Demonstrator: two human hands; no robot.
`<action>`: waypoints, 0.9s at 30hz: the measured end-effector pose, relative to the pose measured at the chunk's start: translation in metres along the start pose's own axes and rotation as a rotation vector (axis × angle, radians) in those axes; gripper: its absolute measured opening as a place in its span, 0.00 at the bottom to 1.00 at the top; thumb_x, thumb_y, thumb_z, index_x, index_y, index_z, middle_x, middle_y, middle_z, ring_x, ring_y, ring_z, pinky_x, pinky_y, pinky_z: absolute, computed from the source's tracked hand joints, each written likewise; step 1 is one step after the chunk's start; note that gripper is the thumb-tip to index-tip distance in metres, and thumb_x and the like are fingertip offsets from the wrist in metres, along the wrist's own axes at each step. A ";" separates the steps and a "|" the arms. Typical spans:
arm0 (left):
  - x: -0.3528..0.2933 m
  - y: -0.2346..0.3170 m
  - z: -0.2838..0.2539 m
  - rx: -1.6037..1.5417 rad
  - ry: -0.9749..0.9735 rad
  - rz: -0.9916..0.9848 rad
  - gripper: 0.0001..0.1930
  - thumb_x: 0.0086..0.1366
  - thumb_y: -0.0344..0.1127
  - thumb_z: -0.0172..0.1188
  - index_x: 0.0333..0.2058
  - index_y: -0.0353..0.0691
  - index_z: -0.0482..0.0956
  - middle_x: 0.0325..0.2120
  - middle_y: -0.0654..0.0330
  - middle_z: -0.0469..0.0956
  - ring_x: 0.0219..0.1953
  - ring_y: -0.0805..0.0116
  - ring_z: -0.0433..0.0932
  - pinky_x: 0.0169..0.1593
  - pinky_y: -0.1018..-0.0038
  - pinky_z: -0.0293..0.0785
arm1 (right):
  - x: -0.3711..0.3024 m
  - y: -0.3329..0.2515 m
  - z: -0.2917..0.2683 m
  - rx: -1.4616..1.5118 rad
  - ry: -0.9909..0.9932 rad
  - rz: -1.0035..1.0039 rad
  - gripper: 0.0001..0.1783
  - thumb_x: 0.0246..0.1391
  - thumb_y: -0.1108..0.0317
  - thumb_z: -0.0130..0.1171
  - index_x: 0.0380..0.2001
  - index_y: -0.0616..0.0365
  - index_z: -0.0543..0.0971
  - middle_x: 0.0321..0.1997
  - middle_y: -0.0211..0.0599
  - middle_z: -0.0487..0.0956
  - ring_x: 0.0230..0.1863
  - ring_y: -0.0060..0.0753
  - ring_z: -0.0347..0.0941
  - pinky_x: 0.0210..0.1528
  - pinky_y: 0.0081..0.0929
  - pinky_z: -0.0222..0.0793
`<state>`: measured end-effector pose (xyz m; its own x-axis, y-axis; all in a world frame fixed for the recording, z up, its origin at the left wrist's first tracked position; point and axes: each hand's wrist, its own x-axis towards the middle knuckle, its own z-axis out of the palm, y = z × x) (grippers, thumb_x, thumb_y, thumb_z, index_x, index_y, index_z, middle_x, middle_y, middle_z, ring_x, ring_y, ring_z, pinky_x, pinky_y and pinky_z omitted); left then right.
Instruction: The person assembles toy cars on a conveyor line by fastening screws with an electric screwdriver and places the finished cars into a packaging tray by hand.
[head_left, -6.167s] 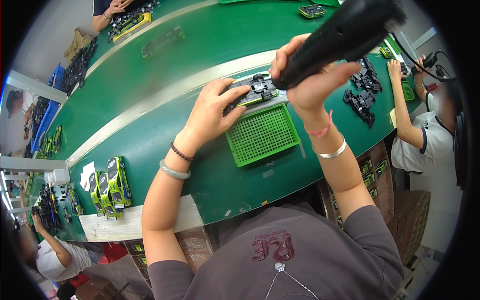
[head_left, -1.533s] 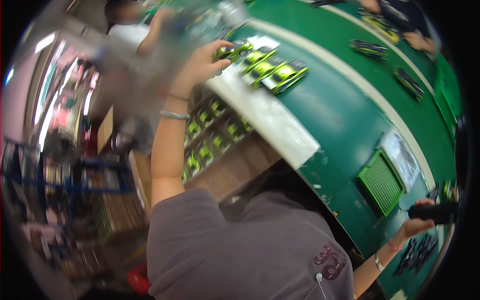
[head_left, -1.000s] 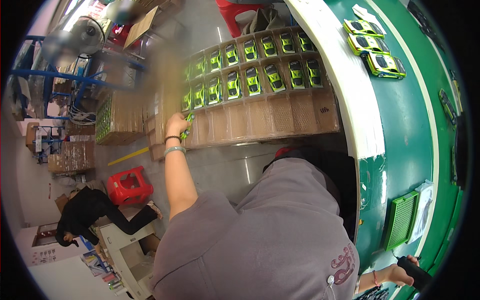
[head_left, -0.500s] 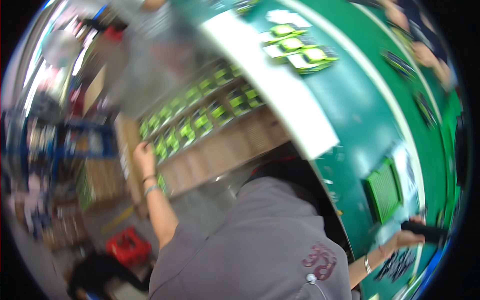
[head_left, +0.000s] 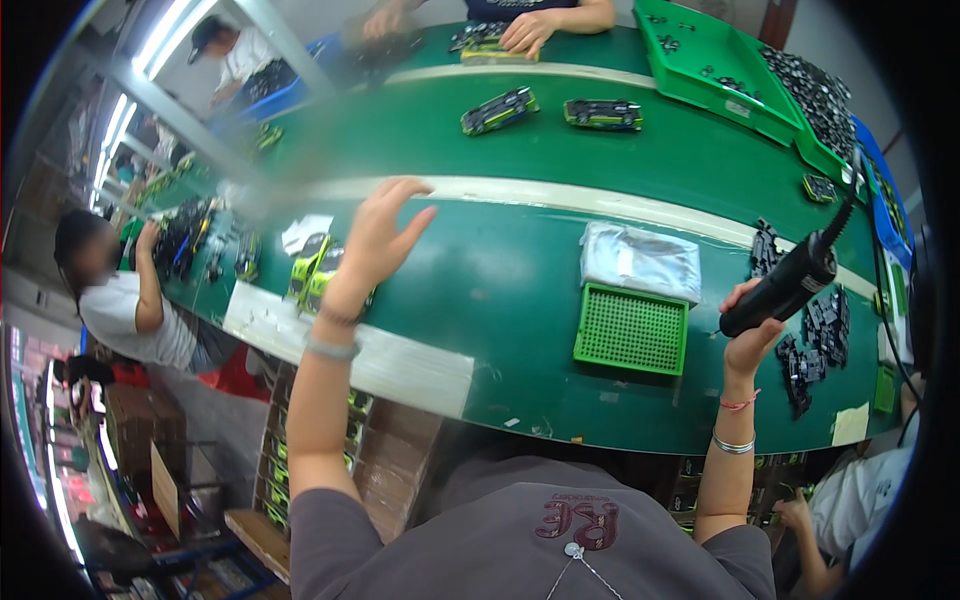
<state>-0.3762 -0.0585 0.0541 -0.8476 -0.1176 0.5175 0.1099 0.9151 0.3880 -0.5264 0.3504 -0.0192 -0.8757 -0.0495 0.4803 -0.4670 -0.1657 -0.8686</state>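
My left hand [head_left: 383, 238] is raised over the green worktable, empty, its thumb and fingers apart. Just left of its wrist, several lime-green and black toy cars [head_left: 312, 268] stand partly hidden behind my forearm. At the right, my right hand [head_left: 752, 345] grips a black electric screwdriver [head_left: 785, 287], its cord running up from the top end. Black plastic car chassis parts [head_left: 826, 330] lie to the right of this hand. Left of it are a shallow green perforated basket [head_left: 630, 328] and a clear plastic bag [head_left: 640, 262] with pale contents.
Two toy cars [head_left: 602, 114] lie wheels-up on the green belt beyond a pale rail. A co-worker's hand [head_left: 528, 33] touches a car at the far side. Green bins [head_left: 715, 75] of small parts stand far right. A partitioned carton [head_left: 395, 470] of cars sits below the table's left edge.
My view has swung right from the carton to the table. My left hand has left the cars in the carton and is now above the table. The right hand still holds the screwdriver.
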 end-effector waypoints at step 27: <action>0.076 0.090 0.131 -0.411 -0.289 0.282 0.20 0.48 0.31 0.65 0.41 0.39 0.73 0.37 0.53 0.73 0.42 0.54 0.71 0.45 0.66 0.69 | 0.006 -0.002 -0.002 0.058 -0.004 0.024 0.46 0.43 0.23 0.42 0.29 0.67 0.71 0.19 0.35 0.71 0.19 0.23 0.68 0.23 0.19 0.64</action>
<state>-0.4986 0.0656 0.0280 -0.8575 0.2718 0.4369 0.4957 0.6638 0.5600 -0.5311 0.3524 -0.0144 -0.8861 -0.0580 0.4598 -0.4377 -0.2212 -0.8715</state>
